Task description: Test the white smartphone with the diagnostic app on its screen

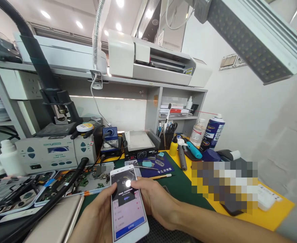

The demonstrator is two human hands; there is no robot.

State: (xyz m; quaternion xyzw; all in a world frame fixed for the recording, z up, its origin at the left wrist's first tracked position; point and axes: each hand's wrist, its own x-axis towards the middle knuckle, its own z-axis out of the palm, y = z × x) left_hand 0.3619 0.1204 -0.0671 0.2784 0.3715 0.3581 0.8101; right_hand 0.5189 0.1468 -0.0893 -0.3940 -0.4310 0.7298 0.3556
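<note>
A white smartphone (pixel 128 206) with its screen lit is held upright low in the middle of the head view. My left hand (pixel 97 216) cups it from the left, with the thumb lying across the screen's left side. My right hand (pixel 155 199) grips the phone's right edge, fingers curled round it near the top. A bright reflection sits on the upper part of the screen. Both hands hover just above the dark green work mat (pixel 178 189).
Behind the phone lie tweezers, a pencil and small parts on a blue pad (pixel 155 167). Trays of phone parts (pixel 19 192) sit at the left under a black hose. A soldering station (pixel 47 153), a heating plate (pixel 138 143), bottles and a spray can (pixel 212 132) line the back.
</note>
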